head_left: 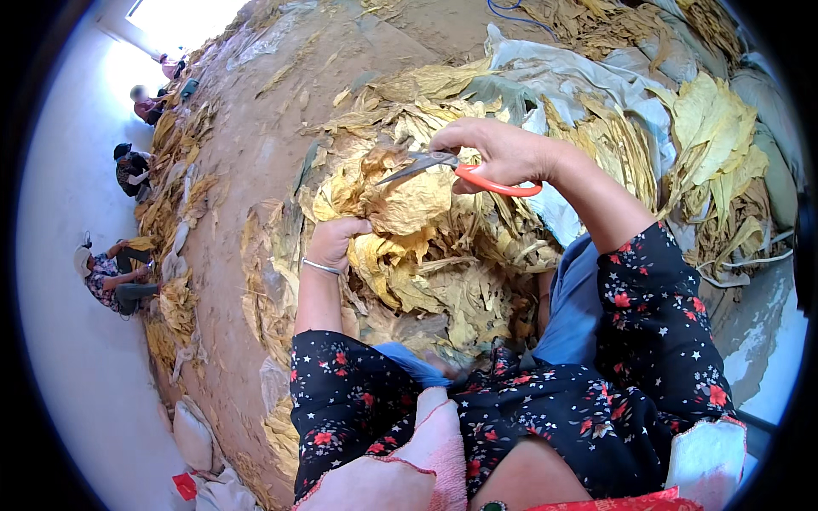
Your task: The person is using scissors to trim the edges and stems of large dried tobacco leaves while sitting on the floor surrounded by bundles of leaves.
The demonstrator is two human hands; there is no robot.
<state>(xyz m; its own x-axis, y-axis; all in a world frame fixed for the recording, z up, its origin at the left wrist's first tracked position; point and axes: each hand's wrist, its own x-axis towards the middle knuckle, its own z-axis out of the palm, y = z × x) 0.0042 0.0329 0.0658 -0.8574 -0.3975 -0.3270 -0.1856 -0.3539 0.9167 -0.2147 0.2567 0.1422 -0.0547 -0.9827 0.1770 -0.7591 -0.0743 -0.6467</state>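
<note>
My right hand [494,157] is closed on a pair of scissors [503,186] with orange-red handles. Their dark blades point left and lie just over a yellow dried leaf [413,203], which looks like tobacco, with a brown, crumpled upper part. The leaf is pinched at its lower left by my left hand [335,241], which wears a bracelet. Beneath both hands a heap of dried yellow leaves [426,285] spreads in front of my legs. The fingertips of my left hand are partly hidden by the leaf.
Larger leaf bundles [716,145] are stacked at the right, beside white plastic sheeting [562,64]. Several people sit along the left wall among more leaves, the nearest person [115,272] in a pale cap. A stuffed sack [194,434] lies at the lower left.
</note>
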